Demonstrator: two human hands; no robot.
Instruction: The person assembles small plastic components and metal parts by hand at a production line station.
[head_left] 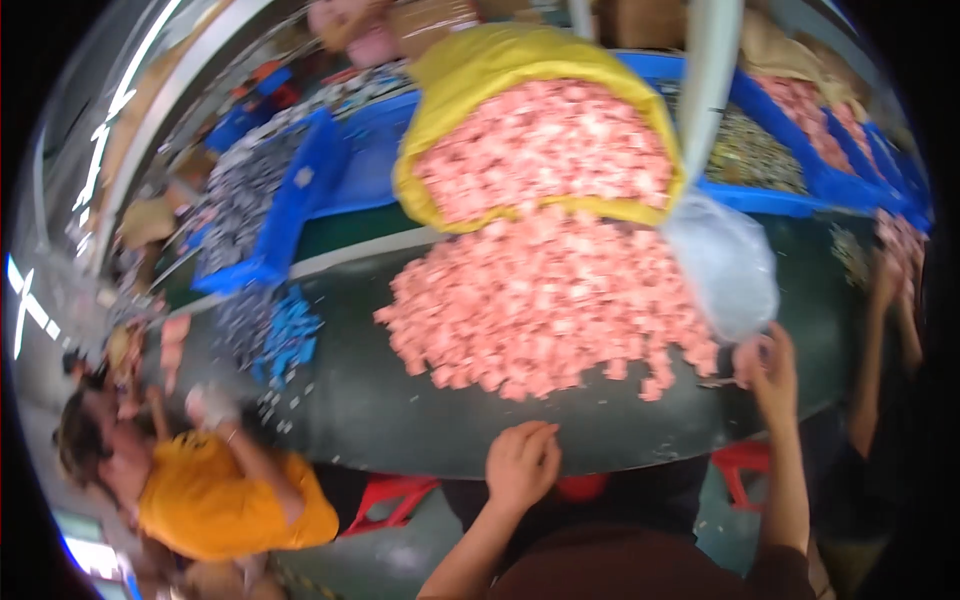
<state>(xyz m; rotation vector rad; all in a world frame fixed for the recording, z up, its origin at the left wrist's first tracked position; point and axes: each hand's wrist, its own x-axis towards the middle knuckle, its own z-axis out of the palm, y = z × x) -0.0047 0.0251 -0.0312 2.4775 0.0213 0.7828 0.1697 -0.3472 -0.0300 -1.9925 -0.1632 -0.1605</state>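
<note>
A large heap of small pink pieces (560, 310) spreads over the dark green table (350, 400), spilling from the mouth of a yellow sack (440, 70). My left hand (522, 465) is at the near table edge, in front of the heap. Its fingers are curled in, and whatever may be inside them is hidden. To the right of the heap, my right hand (774, 380) is closed around a pink piece (748, 358); blur hides its exact shape. Just beyond that hand lies a clear plastic bag (725, 265), touching the heap's right side.
Blue trays (290, 200) with grey pieces (240, 200) stand at the back left. Blue pieces (290, 335) lie on the left, near a person in an orange shirt (230, 500). Another person's arms (880, 330) are at the far right. A white post (708, 90) rises behind the bag.
</note>
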